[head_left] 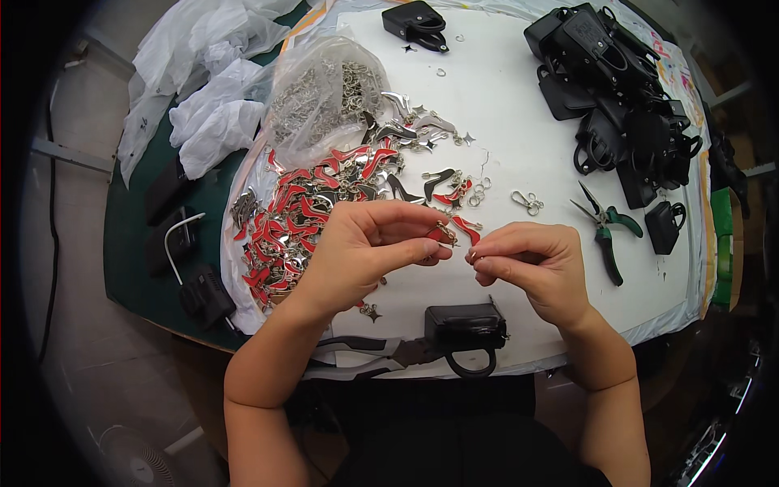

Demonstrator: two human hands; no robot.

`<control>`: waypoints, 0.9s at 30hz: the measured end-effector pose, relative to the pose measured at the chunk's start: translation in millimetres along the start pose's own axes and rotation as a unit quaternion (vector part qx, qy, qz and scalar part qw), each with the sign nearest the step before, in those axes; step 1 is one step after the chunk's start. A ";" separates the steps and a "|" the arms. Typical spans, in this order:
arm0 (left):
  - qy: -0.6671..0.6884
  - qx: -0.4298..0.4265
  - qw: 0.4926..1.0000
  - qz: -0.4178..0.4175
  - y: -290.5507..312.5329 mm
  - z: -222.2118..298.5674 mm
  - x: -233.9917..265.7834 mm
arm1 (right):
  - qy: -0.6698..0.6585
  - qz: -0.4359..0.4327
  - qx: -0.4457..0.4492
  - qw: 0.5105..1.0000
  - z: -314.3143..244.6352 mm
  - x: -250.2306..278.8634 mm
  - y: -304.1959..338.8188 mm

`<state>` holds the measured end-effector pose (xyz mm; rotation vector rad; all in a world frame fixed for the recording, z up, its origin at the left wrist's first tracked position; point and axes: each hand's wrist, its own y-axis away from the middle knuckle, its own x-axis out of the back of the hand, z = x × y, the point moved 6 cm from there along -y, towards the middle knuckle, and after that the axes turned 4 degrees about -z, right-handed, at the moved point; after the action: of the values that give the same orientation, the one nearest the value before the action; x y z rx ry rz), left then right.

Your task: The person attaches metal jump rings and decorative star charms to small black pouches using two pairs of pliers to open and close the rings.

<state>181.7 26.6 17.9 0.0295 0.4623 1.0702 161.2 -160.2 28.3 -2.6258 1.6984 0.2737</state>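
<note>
Left grip [369, 239], its thumb and forefinger nearly together, pinches a small red-and-metal piece [441, 234], just to the right of the heap of shoe-shaped charms [292, 219]. Right grip [535, 260], farther right of that heap, pinches a tiny shiny piece [473, 252], possibly a ring; the fingers hide too much to tell. The two hands are close but apart. For work this fine, it seems best to pinch lightly, keep both wrists steady and turn each part so its end stays uncovered. Around the heap, on the white worktop [503, 122], are a clear bag of metal links [329, 97] at its far end, a clasp with rings [527, 203] to its right, green-handled pliers [602, 217] well to its right, and a pile of small black handbags [596, 49] to its far right. Nearer than the heap and rightward, grey-handled pliers [406, 352] appear to meet a single black handbag [465, 326].
</note>
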 end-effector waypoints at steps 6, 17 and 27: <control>-0.020 -0.001 0.999 -0.025 -0.1 -2.9 -2.7 | -0.025 0.024 -0.036 0.999 9.6 0.3 -0.9; -0.076 -0.018 0.996 -0.049 3.4 -1.0 -10.9 | 0.101 0.001 -0.049 0.994 10.8 -1.3 -5.1; -0.080 -0.021 0.995 -0.057 2.8 -0.9 -9.7 | 0.036 -0.011 -0.064 0.997 9.4 5.3 -4.1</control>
<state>175.2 19.6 21.2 0.0502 0.2939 0.9565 165.6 -162.4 17.9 -2.7752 1.7280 0.3009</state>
